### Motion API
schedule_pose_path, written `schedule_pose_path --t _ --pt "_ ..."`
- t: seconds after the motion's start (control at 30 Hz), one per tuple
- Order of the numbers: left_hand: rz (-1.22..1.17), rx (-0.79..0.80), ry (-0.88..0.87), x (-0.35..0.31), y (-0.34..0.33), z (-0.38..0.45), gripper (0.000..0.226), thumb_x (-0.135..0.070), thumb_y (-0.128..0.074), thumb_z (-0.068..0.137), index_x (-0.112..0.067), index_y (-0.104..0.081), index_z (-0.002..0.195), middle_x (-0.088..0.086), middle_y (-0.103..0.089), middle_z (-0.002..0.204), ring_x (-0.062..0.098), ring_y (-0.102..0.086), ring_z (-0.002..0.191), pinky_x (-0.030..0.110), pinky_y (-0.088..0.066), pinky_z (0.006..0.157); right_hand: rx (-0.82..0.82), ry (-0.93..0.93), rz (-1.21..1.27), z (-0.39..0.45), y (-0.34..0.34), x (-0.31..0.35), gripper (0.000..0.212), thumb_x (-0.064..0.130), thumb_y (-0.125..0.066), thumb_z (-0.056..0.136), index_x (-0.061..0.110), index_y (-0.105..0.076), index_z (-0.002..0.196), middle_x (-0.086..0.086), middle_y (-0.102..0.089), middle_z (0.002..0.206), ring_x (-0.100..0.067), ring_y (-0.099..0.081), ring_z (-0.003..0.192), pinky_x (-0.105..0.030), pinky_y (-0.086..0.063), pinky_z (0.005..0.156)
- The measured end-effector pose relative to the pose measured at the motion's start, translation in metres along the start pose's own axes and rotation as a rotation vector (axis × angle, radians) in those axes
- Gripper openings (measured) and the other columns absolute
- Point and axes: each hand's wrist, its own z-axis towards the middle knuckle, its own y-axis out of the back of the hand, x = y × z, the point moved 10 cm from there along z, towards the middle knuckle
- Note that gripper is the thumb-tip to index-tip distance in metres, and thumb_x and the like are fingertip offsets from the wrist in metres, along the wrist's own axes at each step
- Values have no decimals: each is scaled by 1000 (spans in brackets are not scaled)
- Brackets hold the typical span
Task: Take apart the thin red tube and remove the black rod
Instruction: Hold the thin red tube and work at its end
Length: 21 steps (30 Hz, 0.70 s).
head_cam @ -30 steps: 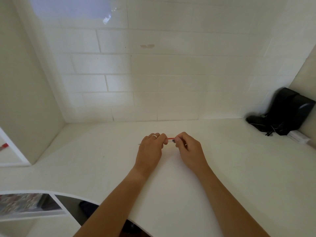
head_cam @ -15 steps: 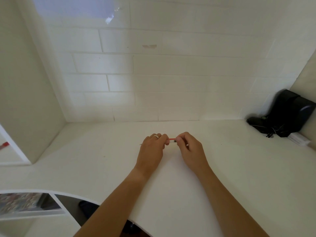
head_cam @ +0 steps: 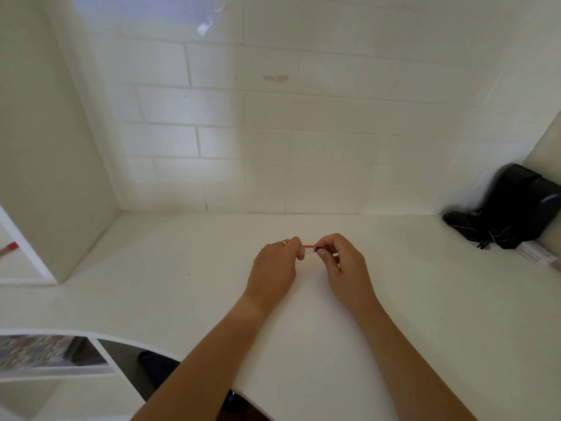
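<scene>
Since the earlier frames little has changed: both forearms still reach from the near edge of the white desk (head_cam: 425, 314) to its middle, and the hands have stayed close together, the view having shifted only slightly. The exposed stretch of red between the fingertips looks about as short as it did half a second ago, with perhaps a little more pale material showing under it. The left hand (head_cam: 274, 267), knuckles up and a ring on one finger, is curled shut with its fingertips pinched on the left end of the tube (head_cam: 309, 246). The right hand (head_cam: 343, 262) is likewise curled, thumb and forefinger pinched on the tube's right end. The tube is held just above the desk between the two hands, lying level from left to right; only a short, thin, bright red length shows, and just below it is a small whitish piece with a dark bit against the right fingertips. Whether that dark bit is the rod is too small to tell. Farther back and well to the right of the hands, a black device (head_cam: 513, 208) with thin cords sits in the desk's far right corner, a small white box (head_cam: 535, 254) just beside it. Behind the desk rises a white brick wall (head_cam: 303, 132).
</scene>
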Motion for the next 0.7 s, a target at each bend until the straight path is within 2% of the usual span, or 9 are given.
schedule_pose_path --t 0.07,0.13,0.2,0.23,0.3,0.43,0.57,0.63,0.7 --pt "9 40 -16 -1 -5 -1 23 -3 -45 85 -21 -52 98 -10 -48 78 23 -48 67 32 -31 53 -4 -4 0 0 0 -1 14 2 -57 97 14 -64 96 2 -68 91 -12 -60 85 -8 -39 68" --pt "-26 26 -43 -4 -3 -1 7 -21 -43 96 -20 -49 99 -9 -51 79 21 -53 69 35 -43 57 -13 -18 6 1 2 -2 14 3 -57 97 15 -64 97 4 -69 93 -11 -61 86 -7 -39 69" --pt "-83 -13 -82 -10 2 -1 22 -40 -41 100 -20 -49 103 -5 -59 91 19 -60 75 36 -50 62 -27 -39 23 1 4 -4 14 3 -57 97 15 -64 98 5 -69 94 -8 -63 88 -7 -42 71" --pt "-107 -24 -95 -12 4 -2 22 -40 -47 99 -20 -50 106 -4 -59 100 17 -63 80 36 -52 62 -34 -52 32 1 5 -6 15 3 -57 97 16 -63 98 5 -70 95 -7 -63 88 -7 -42 71" --pt "-101 -61 -115 -14 8 -2 13 -24 -59 97 -21 -52 108 -4 -55 106 17 -64 81 38 -54 60 -39 -74 45 1 6 -9 15 3 -57 97 16 -63 99 6 -70 95 -8 -64 87 -7 -42 71" --pt "-84 -122 -87 -7 12 -1 11 -9 -58 95 -19 -58 100 -4 -59 92 20 -61 72 36 -50 56 -31 -76 22 1 4 -10 14 4 -57 97 17 -63 98 6 -69 93 -10 -63 85 -8 -41 69" --pt "-37 -133 -34 2 11 0 36 10 -52 76 -18 -64 94 -5 -63 79 20 -59 72 28 -39 63 -92 -119 70 0 11 -13 16 5 -56 97 20 -61 97 7 -69 90 -11 -65 81 -14 -46 67" --pt "-29 -147 -24 4 11 1 33 4 -46 78 -18 -64 93 -5 -63 79 19 -59 74 30 -39 66 -166 -145 73 -2 20 -14 16 6 -58 95 22 -61 96 7 -69 89 -10 -65 80 -16 -48 66" --pt "-15 -158 -21 6 10 2 23 -9 -42 91 -18 -63 93 -4 -62 81 19 -59 76 30 -36 68 -273 -179 60 -2 33 -17 18 4 -59 92 21 -62 93 7 -69 87 -9 -64 79 -15 -48 65"
